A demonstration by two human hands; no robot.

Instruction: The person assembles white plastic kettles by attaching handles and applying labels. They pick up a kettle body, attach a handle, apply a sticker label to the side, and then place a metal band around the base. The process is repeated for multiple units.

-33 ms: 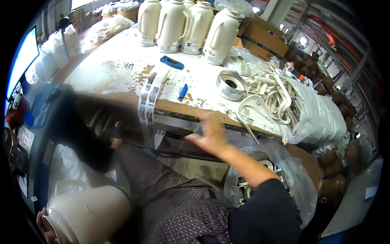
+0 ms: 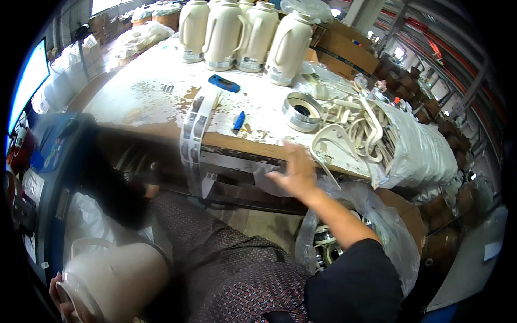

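My left hand (image 2: 57, 299) grips the mouth end of a cream vacuum flask body (image 2: 121, 277), which lies tilted on its side at the lower left, its handle upward. Only some fingers show, at and inside its rim. My right hand (image 2: 299, 171) is raised before the table's front edge, fingers apart, holding nothing. Nearest to it are a cream plastic handle (image 2: 335, 134) and a silver metal ring (image 2: 302, 113) with a dark centre. A small blue tool (image 2: 239, 120) and a blue cutter (image 2: 224, 83) lie farther left. Beside them a strip of labels (image 2: 193, 132) hangs over the edge.
Several cream flasks (image 2: 222, 37) stand upright at the back of the worn white table (image 2: 140, 91). A white sack (image 2: 423, 148) spills cream handles (image 2: 371, 129) at the right. Below, a clear plastic bag (image 2: 396, 231) holds metal rings. A screen (image 2: 29, 81) stands far left.
My right hand has moved a little to the right, toward the cream handles, with its fingers still apart. My left hand keeps its grip on the flask body.
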